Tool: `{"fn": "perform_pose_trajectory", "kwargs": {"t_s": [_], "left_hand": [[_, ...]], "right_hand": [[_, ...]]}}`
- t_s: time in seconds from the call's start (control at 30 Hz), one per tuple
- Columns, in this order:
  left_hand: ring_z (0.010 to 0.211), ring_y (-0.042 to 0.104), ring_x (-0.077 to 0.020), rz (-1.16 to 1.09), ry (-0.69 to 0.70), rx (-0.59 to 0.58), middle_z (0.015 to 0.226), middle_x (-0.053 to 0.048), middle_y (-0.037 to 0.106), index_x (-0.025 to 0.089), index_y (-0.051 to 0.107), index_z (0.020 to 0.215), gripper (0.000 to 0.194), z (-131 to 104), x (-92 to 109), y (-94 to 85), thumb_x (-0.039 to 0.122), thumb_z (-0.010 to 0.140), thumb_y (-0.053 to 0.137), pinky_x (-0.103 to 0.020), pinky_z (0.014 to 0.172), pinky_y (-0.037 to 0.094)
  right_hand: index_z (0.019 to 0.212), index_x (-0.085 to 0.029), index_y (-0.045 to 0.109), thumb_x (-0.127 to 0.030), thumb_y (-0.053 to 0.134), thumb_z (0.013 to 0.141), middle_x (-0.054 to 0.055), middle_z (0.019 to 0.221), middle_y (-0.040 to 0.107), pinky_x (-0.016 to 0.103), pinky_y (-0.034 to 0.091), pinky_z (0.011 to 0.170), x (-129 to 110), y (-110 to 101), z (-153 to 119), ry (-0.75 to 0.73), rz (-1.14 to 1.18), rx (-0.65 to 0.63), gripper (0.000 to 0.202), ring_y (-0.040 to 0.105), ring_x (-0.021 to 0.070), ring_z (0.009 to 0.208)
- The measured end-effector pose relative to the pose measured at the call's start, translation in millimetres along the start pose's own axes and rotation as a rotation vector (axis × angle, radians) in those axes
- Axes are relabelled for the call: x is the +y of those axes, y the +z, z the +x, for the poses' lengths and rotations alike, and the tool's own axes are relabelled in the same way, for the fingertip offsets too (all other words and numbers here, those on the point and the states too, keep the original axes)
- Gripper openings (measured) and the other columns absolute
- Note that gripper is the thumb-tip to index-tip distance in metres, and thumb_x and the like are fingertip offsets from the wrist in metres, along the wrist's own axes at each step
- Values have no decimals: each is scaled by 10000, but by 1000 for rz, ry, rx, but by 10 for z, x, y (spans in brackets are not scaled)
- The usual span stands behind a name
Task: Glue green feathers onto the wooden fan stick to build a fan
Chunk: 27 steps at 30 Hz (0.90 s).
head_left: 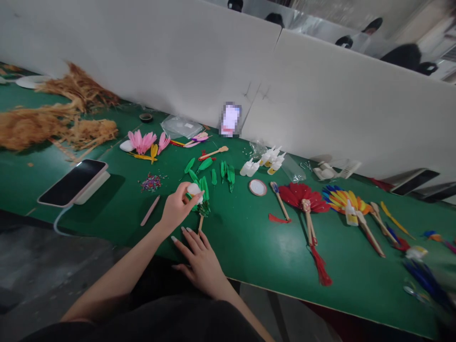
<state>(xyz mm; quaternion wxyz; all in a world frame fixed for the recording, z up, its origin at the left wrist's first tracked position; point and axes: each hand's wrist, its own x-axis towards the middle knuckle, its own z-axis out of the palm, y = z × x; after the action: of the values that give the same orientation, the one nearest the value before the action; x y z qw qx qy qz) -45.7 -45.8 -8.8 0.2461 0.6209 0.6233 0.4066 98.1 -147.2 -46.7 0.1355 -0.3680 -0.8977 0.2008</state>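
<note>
My left hand [176, 207] is closed around a small white bottle [194, 191], held tilted over a green feather piece. It looks like the glue bottles standing farther back. Below the bottle is a wooden stick [201, 223] with a dark green top [204, 208]. My right hand [200, 262] lies palm down at the table's front edge, its fingers stretched out and touching the stick's lower end. Loose green feathers [205, 165] lie just behind my left hand. To its left are a pink pen-like tool [150, 211] and a pile of colourful beads [151, 182].
On the green table [249, 247] stand several glue bottles [272, 160] beside a round white lid [257, 187]. A red feather fan [304, 197] and a yellow-blue fan [347, 199] lie right. Leftward are a phone [73, 183], pink feathers [142, 141] and brown fibres [53, 126].
</note>
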Motion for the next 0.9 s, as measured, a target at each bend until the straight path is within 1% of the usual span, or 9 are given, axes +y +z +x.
{"fn": "perform_pose_trajectory", "kwargs": {"t_s": [0.13,0.23,0.33,0.43,0.57,0.7,0.9], "left_hand": [[460,527,-104,9,2,-72,609,45,596,200,515,987,284,-19,8,52,401,803,594,-189,461,375],[465,524,-101,-39,-7,-105,629,41,615,201,513,982,264,-28,23,93,372,798,595,-188,460,378],[450,515,-98,-81,-31,-72,607,53,600,203,507,974,271,-5,17,91,387,798,598,-186,446,370],[461,531,-103,-48,-33,-25,591,55,587,201,510,972,287,31,-7,63,406,794,605,-185,446,364],[467,532,-105,12,8,-30,591,46,585,196,517,962,283,44,-21,34,407,792,602,-186,457,363],[495,549,-110,69,37,-35,628,29,613,193,526,940,302,25,-23,24,437,784,611,-192,488,379],[468,509,-93,79,51,-56,582,53,572,188,540,929,243,13,-41,42,360,776,615,-188,488,367]], "right_hand": [[1465,-272,271,-494,377,945,58,1544,287,436,251,1160,-1,-5,-8,2,11,-4,575,230,199,1433],[1463,-271,277,-485,374,948,57,1542,293,437,244,1163,-1,-6,-12,4,16,-7,566,224,200,1435],[1463,-267,280,-486,360,952,66,1539,298,435,239,1165,-3,-16,-6,4,22,-16,561,229,199,1433],[1467,-268,269,-509,338,950,69,1542,289,429,240,1166,-5,-25,5,6,30,-17,574,226,194,1434],[1472,-270,253,-513,326,952,71,1546,280,439,245,1163,-4,-15,9,5,29,-15,579,216,199,1437],[1476,-267,243,-511,323,952,73,1550,271,445,244,1163,-2,3,3,3,34,-23,583,215,206,1437],[1477,-269,238,-516,320,950,77,1545,280,442,245,1162,5,24,6,4,27,-16,588,206,201,1440]]}}
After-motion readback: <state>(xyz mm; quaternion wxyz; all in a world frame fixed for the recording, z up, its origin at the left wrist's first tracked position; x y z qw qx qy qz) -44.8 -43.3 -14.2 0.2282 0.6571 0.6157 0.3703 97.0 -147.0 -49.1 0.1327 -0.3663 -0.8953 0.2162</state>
